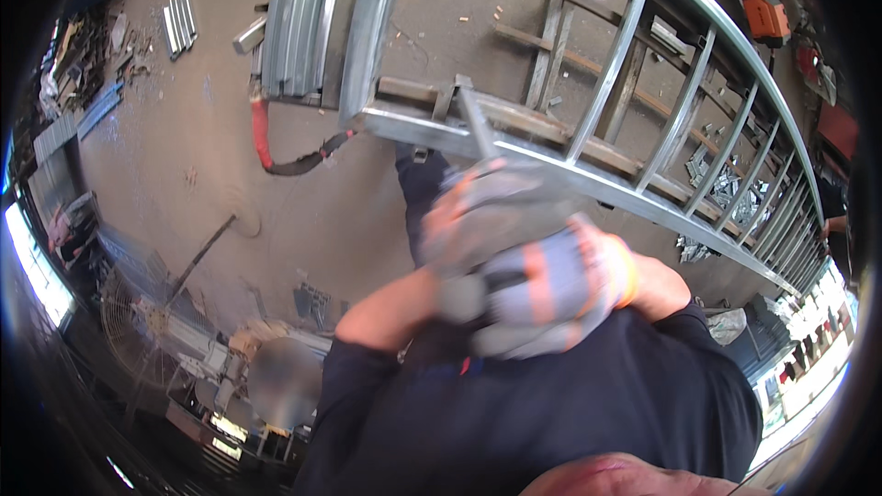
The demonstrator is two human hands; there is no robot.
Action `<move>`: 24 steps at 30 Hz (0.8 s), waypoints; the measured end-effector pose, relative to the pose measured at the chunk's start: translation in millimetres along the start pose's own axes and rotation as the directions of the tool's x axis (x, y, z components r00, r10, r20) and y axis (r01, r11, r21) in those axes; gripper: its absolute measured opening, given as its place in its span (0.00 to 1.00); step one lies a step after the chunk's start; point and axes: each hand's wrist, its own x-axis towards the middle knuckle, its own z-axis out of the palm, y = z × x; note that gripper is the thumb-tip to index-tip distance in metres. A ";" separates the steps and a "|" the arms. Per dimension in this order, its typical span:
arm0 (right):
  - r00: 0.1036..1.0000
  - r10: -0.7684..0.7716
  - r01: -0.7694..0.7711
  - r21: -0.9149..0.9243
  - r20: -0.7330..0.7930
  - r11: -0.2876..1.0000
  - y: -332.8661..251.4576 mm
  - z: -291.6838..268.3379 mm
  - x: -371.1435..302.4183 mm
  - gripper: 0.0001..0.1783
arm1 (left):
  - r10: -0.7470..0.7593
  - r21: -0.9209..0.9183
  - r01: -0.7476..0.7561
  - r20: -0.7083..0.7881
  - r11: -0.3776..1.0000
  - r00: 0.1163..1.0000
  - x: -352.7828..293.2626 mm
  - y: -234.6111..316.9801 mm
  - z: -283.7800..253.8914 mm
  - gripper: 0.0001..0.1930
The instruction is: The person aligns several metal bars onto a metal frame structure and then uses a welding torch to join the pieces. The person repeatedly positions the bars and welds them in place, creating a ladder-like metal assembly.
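Both my hands are together in front of my chest, in grey work gloves with orange stripes, blurred by motion. My left hand (501,211) is the farther one, its fingers smeared. Nearer my body, my right hand (542,285) has its fingers curled beside my left wrist; what they close on is hidden. A rounded dark grey end (459,298) shows there, too blurred to name. A narrow grey metal bar (476,119) runs from the near rail of a long welded metal frame (551,158) to my left hand's far edge. I cannot tell whether the hand holds it.
The ladder-like frame stretches right in front of me. Stacked metal channels (299,23) lie at its left end, with a red and black cable (266,152) below. Small metal pieces (726,188) lie under it. A pedestal fan (142,312) stands at lower left. An orange machine (766,20) is at far right.
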 end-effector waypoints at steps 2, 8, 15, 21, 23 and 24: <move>0.999 0.023 -0.022 -0.021 0.042 1.000 -1.3 -2.1 -10.0 0.18 | 0.042 -0.006 -0.042 -0.017 0.999 0.999 2.3 1.0 10.2 0.28; 0.993 0.087 -0.084 -0.046 0.075 0.995 -0.7 5.4 -22.2 0.18 | 0.090 -0.078 -0.097 -0.089 0.992 0.992 0.6 -1.1 -3.1 0.25; 0.993 0.117 -0.117 0.013 -0.031 0.993 -5.0 -16.9 -58.6 0.19 | 0.138 0.038 -0.140 0.041 0.989 0.990 23.8 1.8 45.9 0.22; 0.941 0.291 -0.290 0.034 -0.172 0.957 -6.7 -15.7 -105.5 0.19 | 0.146 -0.096 -0.147 -0.019 0.984 0.989 33.2 3.3 29.6 0.23; 0.910 0.328 -0.318 0.080 -0.255 0.945 -4.1 -21.5 -130.2 0.20 | 0.276 -0.042 -0.276 -0.015 0.960 0.961 34.9 -3.6 36.3 0.23; 0.893 0.340 -0.320 0.115 -0.296 0.941 -1.8 -25.9 -143.9 0.20 | 0.264 -0.059 -0.268 -0.058 0.962 0.963 35.4 -7.6 44.3 0.23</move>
